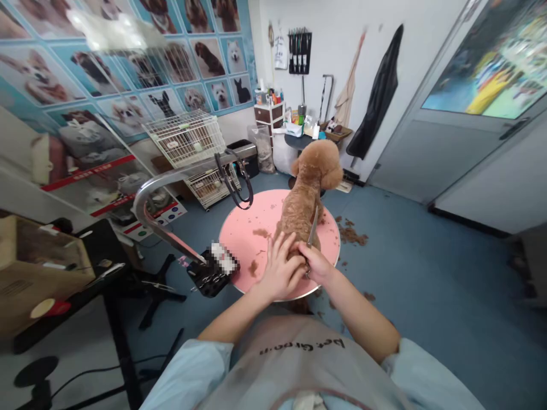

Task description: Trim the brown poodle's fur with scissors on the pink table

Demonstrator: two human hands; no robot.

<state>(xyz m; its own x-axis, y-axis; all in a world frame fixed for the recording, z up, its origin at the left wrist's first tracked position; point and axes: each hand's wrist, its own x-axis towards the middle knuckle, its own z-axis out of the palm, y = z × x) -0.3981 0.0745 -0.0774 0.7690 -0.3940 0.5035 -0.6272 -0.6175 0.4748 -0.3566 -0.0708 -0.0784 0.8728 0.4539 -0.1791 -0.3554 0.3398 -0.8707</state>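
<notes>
A brown curly-coated dog (301,199) sits on a round pink grooming table (239,222), its back to me and its fluffy head turned to the far side. My left hand (282,265) lies with fingers spread on the dog's rump. Beside it, my right hand (316,263) is closed on a pair of grooming scissors (314,225). Their blades point up and away along the dog's right flank. The handle loops are mostly hidden by my fingers. Tufts of cut hair (260,233) lie on the tabletop.
A curved metal grooming arm (147,199) with a black loop (233,179) rises at the table's left. A black tool holder (211,273) hangs beside the table. Cut hair (352,234) litters the blue floor. White wire cages (188,136) and a small cluttered table (299,141) stand behind.
</notes>
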